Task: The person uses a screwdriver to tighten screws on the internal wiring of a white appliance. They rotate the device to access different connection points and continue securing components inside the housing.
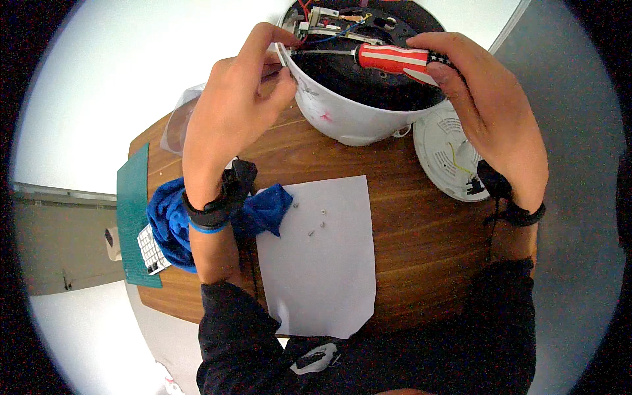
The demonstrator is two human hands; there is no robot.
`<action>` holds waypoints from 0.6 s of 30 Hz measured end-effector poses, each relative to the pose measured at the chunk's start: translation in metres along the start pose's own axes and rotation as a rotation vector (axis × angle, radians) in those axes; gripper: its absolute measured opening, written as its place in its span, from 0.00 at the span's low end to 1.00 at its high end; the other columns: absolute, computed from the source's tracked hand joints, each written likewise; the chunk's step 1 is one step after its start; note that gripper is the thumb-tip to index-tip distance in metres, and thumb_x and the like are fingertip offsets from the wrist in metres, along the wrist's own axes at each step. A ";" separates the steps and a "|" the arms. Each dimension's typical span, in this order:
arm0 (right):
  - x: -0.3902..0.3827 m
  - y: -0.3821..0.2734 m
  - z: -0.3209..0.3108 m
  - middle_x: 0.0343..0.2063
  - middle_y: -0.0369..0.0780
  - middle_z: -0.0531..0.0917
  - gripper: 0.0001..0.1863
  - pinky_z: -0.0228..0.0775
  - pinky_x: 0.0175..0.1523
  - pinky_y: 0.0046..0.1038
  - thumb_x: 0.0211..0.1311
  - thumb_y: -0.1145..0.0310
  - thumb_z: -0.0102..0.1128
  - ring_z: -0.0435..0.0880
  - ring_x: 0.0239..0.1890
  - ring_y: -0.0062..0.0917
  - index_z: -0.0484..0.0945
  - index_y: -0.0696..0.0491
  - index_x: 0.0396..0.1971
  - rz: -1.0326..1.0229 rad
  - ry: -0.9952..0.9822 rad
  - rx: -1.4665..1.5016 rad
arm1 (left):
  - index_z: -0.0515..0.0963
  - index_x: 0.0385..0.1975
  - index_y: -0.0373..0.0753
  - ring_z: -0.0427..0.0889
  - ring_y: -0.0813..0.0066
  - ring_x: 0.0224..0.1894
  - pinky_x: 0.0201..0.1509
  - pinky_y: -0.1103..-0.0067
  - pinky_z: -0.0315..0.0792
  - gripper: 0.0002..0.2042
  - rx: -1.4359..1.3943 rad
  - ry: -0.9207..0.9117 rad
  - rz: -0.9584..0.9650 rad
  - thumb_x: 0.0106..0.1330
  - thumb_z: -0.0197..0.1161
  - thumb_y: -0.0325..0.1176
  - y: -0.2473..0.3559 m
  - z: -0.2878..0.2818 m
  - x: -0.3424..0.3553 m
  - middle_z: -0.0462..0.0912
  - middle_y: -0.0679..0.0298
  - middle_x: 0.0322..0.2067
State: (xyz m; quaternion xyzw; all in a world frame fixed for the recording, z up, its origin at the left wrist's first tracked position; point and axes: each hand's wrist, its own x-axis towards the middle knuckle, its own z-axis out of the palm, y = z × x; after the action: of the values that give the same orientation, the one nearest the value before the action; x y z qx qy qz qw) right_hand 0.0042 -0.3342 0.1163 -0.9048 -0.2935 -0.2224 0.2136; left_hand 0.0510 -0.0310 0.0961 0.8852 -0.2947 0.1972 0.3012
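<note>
A crumpled clear plastic bag (179, 118) lies at the surface's (421, 257) far left edge; no labels, signs or screens show.

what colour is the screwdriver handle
Red with white stripes and a dark, white-spotted end, on the screwdriver handle; head view shows it.

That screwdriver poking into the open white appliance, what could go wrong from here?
The screwdriver shaft points in among thin coloured wires, so a slip might nick one. The left hand only steadies the white housing by its rim, so it could tip. The tiny loose screws on the paper sheet could roll off.
</note>
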 end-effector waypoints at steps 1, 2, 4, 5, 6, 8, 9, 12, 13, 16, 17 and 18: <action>0.000 0.000 -0.001 0.48 0.48 0.84 0.15 0.74 0.58 0.33 0.80 0.71 0.53 0.85 0.51 0.40 0.77 0.56 0.61 -0.005 -0.009 0.016 | 0.76 0.56 0.40 0.93 0.53 0.37 0.42 0.67 0.83 0.16 -0.006 0.010 0.016 0.70 0.63 0.27 -0.001 0.001 0.000 0.88 0.47 0.31; 0.001 0.001 -0.002 0.48 0.47 0.84 0.15 0.74 0.57 0.33 0.80 0.71 0.53 0.85 0.50 0.40 0.77 0.56 0.61 -0.009 -0.018 0.032 | 0.76 0.56 0.40 0.93 0.52 0.39 0.42 0.67 0.84 0.16 -0.010 0.007 0.013 0.70 0.63 0.27 -0.002 0.001 0.000 0.88 0.46 0.31; 0.004 0.005 -0.004 0.48 0.46 0.84 0.15 0.75 0.56 0.33 0.79 0.73 0.55 0.84 0.49 0.40 0.78 0.56 0.61 -0.056 -0.024 0.043 | 0.76 0.57 0.41 0.94 0.51 0.42 0.43 0.66 0.84 0.15 -0.016 0.001 0.006 0.71 0.62 0.28 -0.004 0.001 0.001 0.89 0.45 0.32; 0.006 0.011 -0.005 0.48 0.46 0.84 0.15 0.75 0.56 0.33 0.78 0.73 0.56 0.84 0.49 0.39 0.78 0.56 0.61 -0.099 -0.021 0.038 | 0.76 0.57 0.41 0.94 0.50 0.42 0.44 0.66 0.84 0.15 -0.013 -0.002 -0.005 0.71 0.63 0.28 -0.003 0.000 0.001 0.89 0.45 0.32; 0.008 0.015 -0.006 0.48 0.46 0.84 0.16 0.75 0.55 0.33 0.77 0.74 0.57 0.84 0.48 0.39 0.78 0.56 0.61 -0.142 -0.017 0.032 | 0.76 0.57 0.41 0.94 0.50 0.42 0.44 0.67 0.85 0.15 -0.010 -0.006 -0.017 0.71 0.63 0.27 -0.002 0.000 0.001 0.89 0.45 0.33; 0.009 0.020 -0.008 0.49 0.45 0.84 0.17 0.75 0.56 0.33 0.76 0.73 0.59 0.85 0.50 0.38 0.78 0.56 0.61 -0.177 -0.018 0.032 | 0.76 0.57 0.41 0.93 0.49 0.43 0.44 0.67 0.85 0.16 -0.017 -0.017 -0.041 0.71 0.63 0.27 0.000 0.001 0.002 0.90 0.44 0.34; 0.010 0.021 -0.010 0.50 0.45 0.84 0.17 0.75 0.57 0.33 0.75 0.73 0.60 0.85 0.51 0.38 0.78 0.56 0.61 -0.195 -0.019 0.032 | 0.76 0.57 0.41 0.93 0.49 0.43 0.44 0.67 0.85 0.16 -0.025 -0.024 -0.056 0.71 0.63 0.27 0.001 0.002 0.003 0.90 0.44 0.34; 0.013 0.007 -0.022 0.55 0.42 0.75 0.24 0.77 0.59 0.37 0.69 0.73 0.69 0.79 0.58 0.35 0.74 0.51 0.63 0.089 -0.273 0.037 | 0.77 0.57 0.41 0.94 0.50 0.43 0.44 0.68 0.85 0.16 -0.031 -0.048 -0.088 0.70 0.63 0.27 0.004 0.000 0.003 0.90 0.43 0.35; 0.012 0.009 -0.021 0.53 0.43 0.75 0.24 0.77 0.58 0.36 0.68 0.73 0.69 0.80 0.57 0.35 0.75 0.51 0.62 0.038 -0.241 0.061 | 0.76 0.57 0.41 0.94 0.51 0.43 0.44 0.69 0.85 0.16 -0.030 -0.055 -0.093 0.70 0.63 0.27 0.004 -0.001 0.003 0.90 0.43 0.36; 0.012 0.020 -0.016 0.50 0.44 0.77 0.24 0.77 0.57 0.35 0.66 0.75 0.70 0.81 0.55 0.35 0.76 0.52 0.61 -0.118 -0.153 0.105 | 0.76 0.57 0.41 0.94 0.54 0.41 0.41 0.70 0.84 0.16 -0.045 -0.002 -0.035 0.71 0.64 0.27 -0.002 0.004 0.003 0.90 0.44 0.35; 0.012 0.024 -0.015 0.51 0.44 0.77 0.25 0.78 0.56 0.36 0.65 0.75 0.71 0.82 0.53 0.36 0.76 0.53 0.61 -0.172 -0.129 0.102 | 0.76 0.57 0.41 0.94 0.54 0.41 0.41 0.70 0.85 0.16 -0.044 -0.006 -0.031 0.71 0.64 0.27 -0.002 0.004 0.003 0.90 0.44 0.35; 0.013 0.027 -0.014 0.51 0.44 0.77 0.25 0.78 0.55 0.36 0.65 0.76 0.71 0.83 0.52 0.36 0.76 0.53 0.61 -0.226 -0.104 0.099 | 0.76 0.58 0.41 0.94 0.54 0.41 0.41 0.70 0.85 0.16 -0.044 -0.011 -0.026 0.71 0.64 0.27 -0.002 0.003 0.004 0.90 0.44 0.35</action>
State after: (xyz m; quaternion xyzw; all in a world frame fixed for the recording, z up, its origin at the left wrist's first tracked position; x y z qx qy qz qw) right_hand 0.0264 -0.3559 0.1276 -0.8647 -0.4149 -0.1828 0.2162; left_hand 0.0557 -0.0335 0.0948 0.8832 -0.2889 0.1818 0.3215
